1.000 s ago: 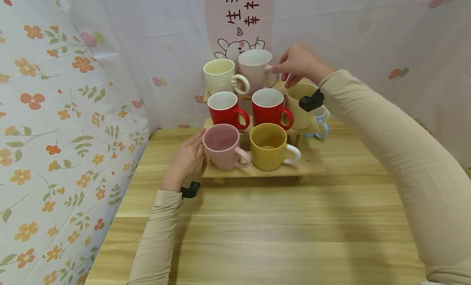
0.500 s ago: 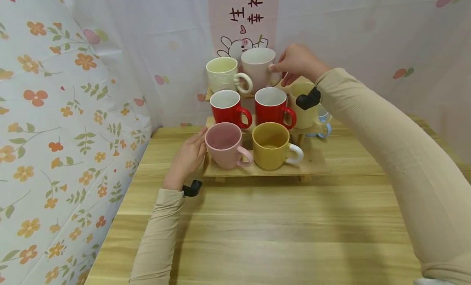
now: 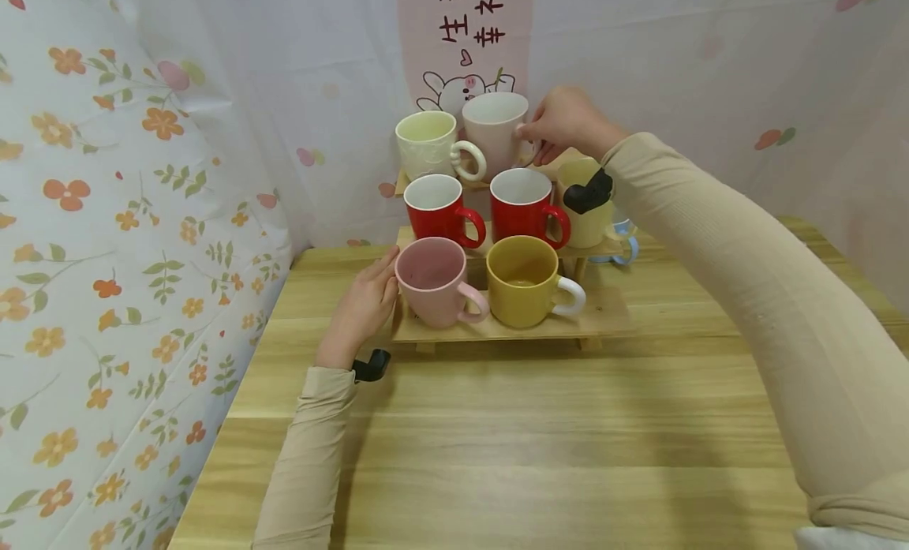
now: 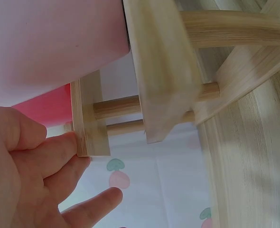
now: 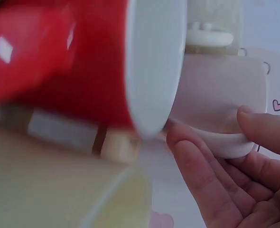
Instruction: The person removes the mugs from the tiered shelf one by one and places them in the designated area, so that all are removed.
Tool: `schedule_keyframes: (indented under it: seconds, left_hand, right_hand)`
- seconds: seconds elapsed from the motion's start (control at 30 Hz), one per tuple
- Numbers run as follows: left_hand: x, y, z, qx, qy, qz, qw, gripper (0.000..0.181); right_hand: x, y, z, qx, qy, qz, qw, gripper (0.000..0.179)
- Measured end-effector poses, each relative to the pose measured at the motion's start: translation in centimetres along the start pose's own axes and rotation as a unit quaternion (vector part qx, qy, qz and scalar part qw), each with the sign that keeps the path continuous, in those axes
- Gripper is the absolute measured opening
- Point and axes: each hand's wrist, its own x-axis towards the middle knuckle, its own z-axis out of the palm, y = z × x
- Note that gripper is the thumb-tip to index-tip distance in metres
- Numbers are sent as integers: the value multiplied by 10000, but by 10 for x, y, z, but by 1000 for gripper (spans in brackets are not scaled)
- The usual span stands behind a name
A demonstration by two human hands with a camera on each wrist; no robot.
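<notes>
A pale pink mug stands on the top tier of the wooden step rack, beside a cream embossed mug. My right hand holds the pale pink mug's handle; the right wrist view has the thumb against its upper part and fingers around below. At the rack's left side is my left hand, fingers extended, by a pink mug on the lowest tier. In the left wrist view its fingertips touch the end of the board under a red mug.
Two red mugs and a light yellow mug fill the middle tier. A mustard mug with a white handle sits on the lowest tier. Behind the rack's right end, a blue handle shows. A printed curtain hangs behind the table.
My right hand has shifted slightly left, closer in around the pale pink mug's handle. The left hand stays at the rack's side, and the mugs keep their places.
</notes>
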Motion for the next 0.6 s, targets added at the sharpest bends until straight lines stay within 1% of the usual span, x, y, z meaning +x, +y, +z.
schedule_keyframes:
  seconds: [0.17,0.27,0.47,0.6]
  left_hand:
    - [0,-2,0,-45,92,138,9999,43]
    - [0,-2,0,-19,73,172,9998,43]
    - [-1,-1,-2,4,-23,32,10000,43]
    - [0,-2,-2,22,3,70,10000,43]
  right_hand:
    - [-3,-2,2,54,137,65,9999,39]
    - [-4,-2,2,45,224,91,9997,40]
    - [-6,-1,3,65,347,109,9993,42]
    - [-7,2,0,121,372,128,9992,44]
